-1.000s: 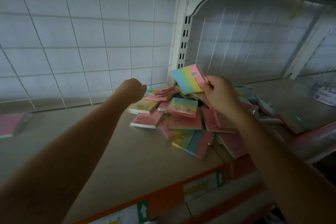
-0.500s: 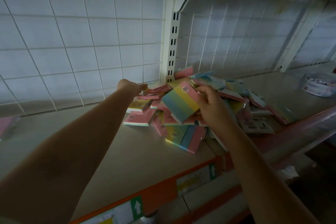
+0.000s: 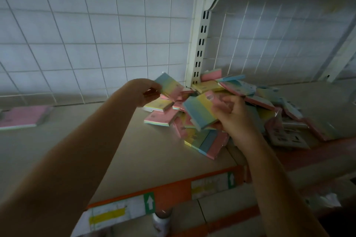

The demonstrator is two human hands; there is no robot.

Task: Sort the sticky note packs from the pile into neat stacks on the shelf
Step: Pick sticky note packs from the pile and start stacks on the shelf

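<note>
Head view shows left hand (image 3: 143, 92) pinching a striped pack (image 3: 169, 85) above the pile (image 3: 240, 102) and right hand (image 3: 234, 116) clamped on another pack (image 3: 198, 112) at its front, so either may slip and scatter the loose heap.

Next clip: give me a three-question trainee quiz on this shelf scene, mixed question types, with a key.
1. True or false: the left hand holds nothing.
2. Multiple choice: the striped pack in the right hand is A) lying flat on the shelf, B) lifted above the pile, C) pressed against the wire grid.
3. Fill in: away from the pile, at the shelf's far left, lies a ___ coloured pack.

Key: 1 false, it pinches a rainbow pack. 2 B, the striped pack is held up over the pile. 3 pink.
</note>
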